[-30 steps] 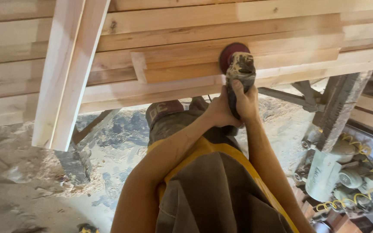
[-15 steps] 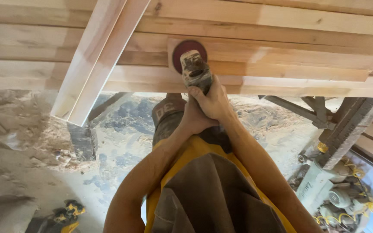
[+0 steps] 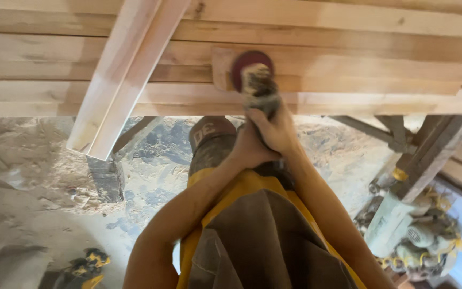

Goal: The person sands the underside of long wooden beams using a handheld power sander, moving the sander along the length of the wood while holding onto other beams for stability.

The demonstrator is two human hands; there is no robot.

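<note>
Since the earlier frame, the dust-caked handheld grinder with the dark red round sanding disc (image 3: 252, 72) has been shifted slightly rightward along the short pale wooden board (image 3: 348, 69). Its body is gripped tightly by both hands, right hand (image 3: 279, 131) above, left hand (image 3: 247, 150) beneath. Stacked pale wooden planks (image 3: 54, 69) lie around it, a sawdust-strewn floor (image 3: 44, 176) below.

A sawdust-strewn floor (image 3: 38, 176) lay below; a compressor (image 3: 402, 225) sat right, a yellow tool (image 3: 84, 265) near left.
</note>
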